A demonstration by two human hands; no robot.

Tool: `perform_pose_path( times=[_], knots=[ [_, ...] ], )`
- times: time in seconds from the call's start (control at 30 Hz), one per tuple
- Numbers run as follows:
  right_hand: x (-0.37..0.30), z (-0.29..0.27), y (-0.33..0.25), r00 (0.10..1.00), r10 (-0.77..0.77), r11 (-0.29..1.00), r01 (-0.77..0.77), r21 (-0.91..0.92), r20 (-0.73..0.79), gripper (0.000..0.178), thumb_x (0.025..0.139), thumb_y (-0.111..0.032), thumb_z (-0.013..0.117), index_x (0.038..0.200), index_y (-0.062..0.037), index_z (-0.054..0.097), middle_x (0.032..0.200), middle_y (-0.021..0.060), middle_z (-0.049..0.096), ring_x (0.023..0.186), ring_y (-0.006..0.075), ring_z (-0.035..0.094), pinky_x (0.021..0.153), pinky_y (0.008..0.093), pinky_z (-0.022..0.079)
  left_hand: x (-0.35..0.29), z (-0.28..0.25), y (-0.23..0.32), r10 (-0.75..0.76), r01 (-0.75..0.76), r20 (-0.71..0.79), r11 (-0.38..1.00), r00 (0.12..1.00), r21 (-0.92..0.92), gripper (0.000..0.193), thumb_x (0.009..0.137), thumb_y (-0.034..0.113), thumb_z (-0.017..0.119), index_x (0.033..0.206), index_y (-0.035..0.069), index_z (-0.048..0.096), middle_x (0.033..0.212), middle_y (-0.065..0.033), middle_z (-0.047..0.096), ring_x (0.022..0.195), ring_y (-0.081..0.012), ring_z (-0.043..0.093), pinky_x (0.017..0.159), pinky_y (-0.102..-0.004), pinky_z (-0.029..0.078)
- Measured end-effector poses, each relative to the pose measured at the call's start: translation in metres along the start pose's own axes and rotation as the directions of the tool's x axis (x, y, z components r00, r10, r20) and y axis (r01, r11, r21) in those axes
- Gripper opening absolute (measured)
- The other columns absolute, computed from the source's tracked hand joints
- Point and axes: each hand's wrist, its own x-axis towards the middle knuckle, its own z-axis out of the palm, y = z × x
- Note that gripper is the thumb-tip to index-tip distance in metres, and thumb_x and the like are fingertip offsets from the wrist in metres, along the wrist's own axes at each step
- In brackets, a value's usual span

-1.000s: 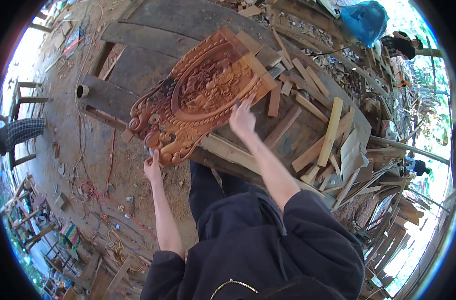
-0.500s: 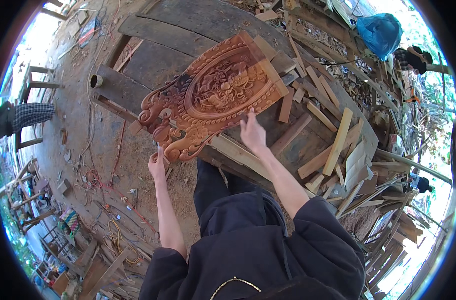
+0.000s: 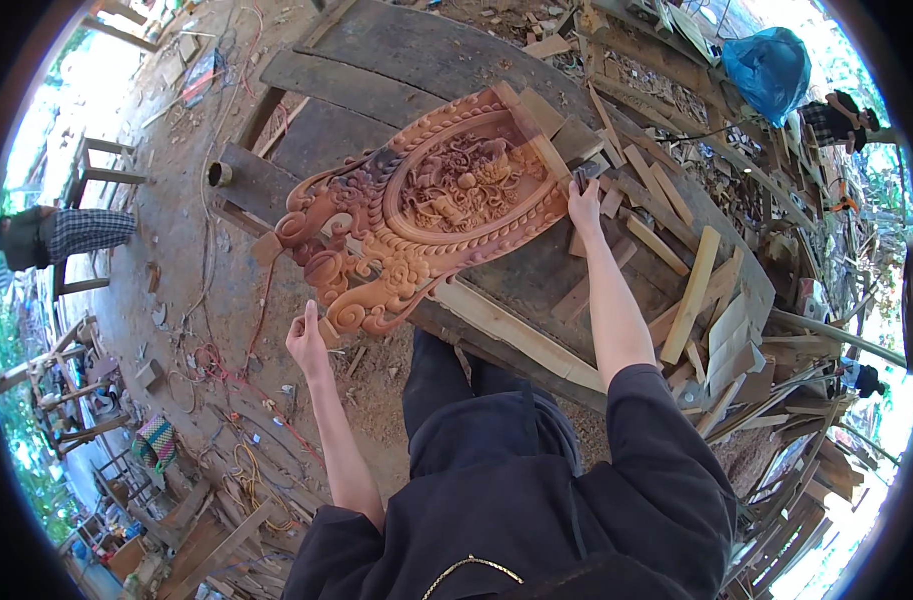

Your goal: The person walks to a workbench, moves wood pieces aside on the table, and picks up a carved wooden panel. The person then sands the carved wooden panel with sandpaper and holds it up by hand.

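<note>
A reddish-brown carved wooden panel (image 3: 467, 190), with an oval relief and scrolled edges, lies tilted over the worn workbench (image 3: 322, 135). Its scrolled end reaches past the bench's near left edge. At that end my left hand (image 3: 307, 345) is closed, thumb raised, against the small block-like tip of a scroll; its fingertips are partly hidden. My right hand (image 3: 585, 208) grips the panel's straight right end at the near corner, beside a small dark piece whose kind I cannot make out.
Loose wood offcuts (image 3: 692, 295) crowd the bench's right side. A blue plastic bag (image 3: 767, 75) hangs at the far right. Cords (image 3: 212, 360) trail over the dirt floor at left. A person in checked clothing (image 3: 87, 235) stands by a wooden frame; other people are farther right.
My right hand has moved right along the panel, from its near edge to its right corner. My left hand has slipped slightly down, beside the scroll tip. The view has shifted slightly.
</note>
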Motion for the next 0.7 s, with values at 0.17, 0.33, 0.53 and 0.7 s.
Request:
perform_pose_path(
  times=[0.17, 0.33, 0.53, 0.7],
  knots=[
    [-0.033, -0.012, -0.018, 0.994, 0.111, 0.993, -0.111, 0.029, 0.001, 0.041, 0.095, -0.034, 0.050, 0.121, -0.0044, 0.040, 0.108, 0.0341, 0.059, 0.105, 0.0516, 0.055, 0.089, 0.0526, 0.043, -0.022, -0.025, 0.066, 0.017, -0.017, -0.004, 0.996, 1.000, 0.082, 0.038, 0.088, 0.034, 0.070, 0.066, 0.006, 0.056, 0.068, 0.0021, 0.054, 0.062, -0.0061, 0.046, 0.058, -0.0243, 0.038],
    [-0.117, -0.029, -0.043, 0.993, 0.079, 0.995, -0.085, 0.060, 0.085, 0.036, 0.095, -0.032, 0.051, 0.116, -0.0056, 0.040, 0.100, 0.0336, 0.061, 0.098, 0.0516, 0.057, 0.082, 0.0531, 0.045, -0.051, -0.095, 0.135, 0.052, -0.032, -0.131, 0.988, 0.990, 0.151, 0.031, 0.087, 0.029, 0.069, 0.069, 0.007, 0.057, 0.070, 0.0009, 0.055, 0.064, -0.0074, 0.050, 0.060, -0.0243, 0.041],
    [-0.213, -0.046, -0.050, 0.945, 0.178, 0.978, -0.200, 0.055, 0.274, 0.036, 0.094, -0.031, 0.056, 0.116, -0.0039, 0.044, 0.097, 0.0295, 0.063, 0.096, 0.0474, 0.061, 0.080, 0.0492, 0.047, -0.121, -0.144, 0.211, 0.295, -0.275, -0.106, 0.946, 0.950, 0.169, 0.023, 0.091, 0.025, 0.061, 0.086, 0.003, 0.063, 0.083, -0.0009, 0.059, 0.079, -0.0100, 0.055, 0.075, -0.0252, 0.043],
    [-0.247, -0.074, -0.050, 0.920, 0.273, 0.956, -0.293, 0.030, 0.282, 0.034, 0.094, -0.029, 0.055, 0.114, -0.0027, 0.046, 0.098, 0.0281, 0.063, 0.095, 0.0434, 0.062, 0.080, 0.0468, 0.047, -0.165, -0.136, 0.231, 0.435, -0.417, -0.168, 0.899, 0.885, 0.133, 0.025, 0.092, 0.024, 0.054, 0.096, 0.002, 0.063, 0.093, -0.0036, 0.059, 0.089, -0.0133, 0.054, 0.082, -0.0274, 0.042]
  ],
)
